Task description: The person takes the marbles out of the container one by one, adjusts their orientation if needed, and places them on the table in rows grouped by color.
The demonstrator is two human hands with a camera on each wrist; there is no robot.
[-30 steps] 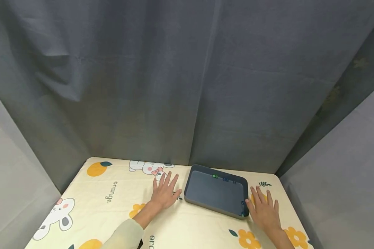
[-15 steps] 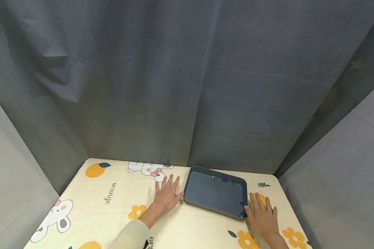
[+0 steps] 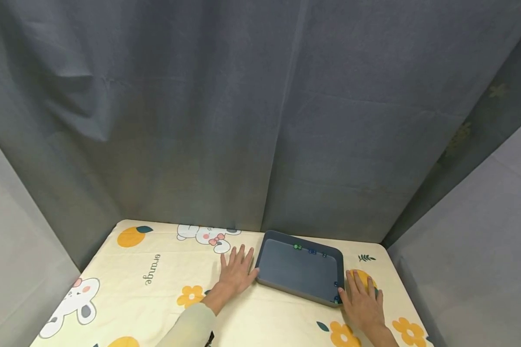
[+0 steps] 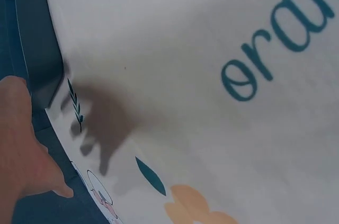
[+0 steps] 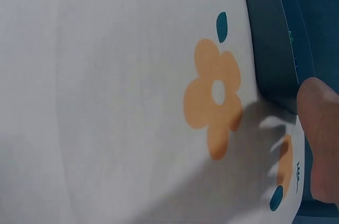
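A dark grey rectangular tray point(image 3: 293, 270) lies at an angle near the back of the table in the head view. Inside it, a small green piece point(image 3: 297, 246) and several small blue pieces point(image 3: 312, 251) sit along the far and right walls. My left hand point(image 3: 235, 277) is spread beside the tray's left side, its thumb tip right at the rim. On the other side, my right hand point(image 3: 364, 306) has its fingers extended and its thumb at the near right corner. Both wrist views show a thumb close to the tray's outer wall.
A cream tablecloth point(image 3: 165, 303) printed with rabbits, oranges and flowers covers the table. Behind it hangs a dark grey curtain point(image 3: 199, 120), close to the tray's far edge. Pale grey panels point(image 3: 482, 241) close in the left and right sides.
My left hand has moved right, up to the tray's left edge. My right hand has shifted slightly left and nearer to me. The tray stays where it was.
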